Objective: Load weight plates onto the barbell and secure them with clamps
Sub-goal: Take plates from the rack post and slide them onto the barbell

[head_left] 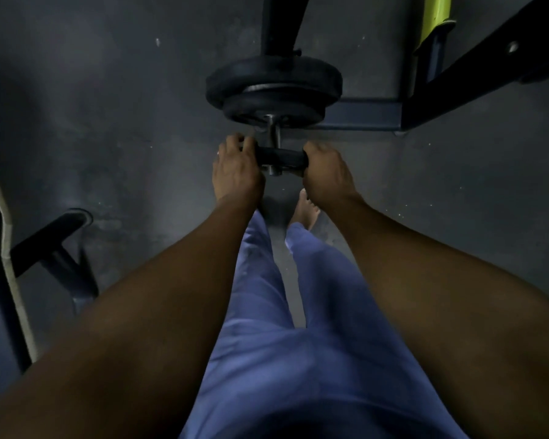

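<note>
The steel barbell sleeve (pixel 272 134) points toward me in the middle of the view. Two black weight plates sit on it: a larger one (pixel 235 78) behind and a smaller one (pixel 298 109) in front. A small black plate (pixel 281 155) sits at the sleeve's near end, apart from the other two. My left hand (pixel 236 167) grips its left edge and my right hand (pixel 325 172) grips its right edge. I see no clamp.
A black rack upright (pixel 281 23) rises behind the plates. A dark frame with a yellow-green part (pixel 435 14) stands at the upper right. A black bench leg (pixel 49 236) lies at the left. My bare foot (pixel 306 207) stands on the grey floor below the hands.
</note>
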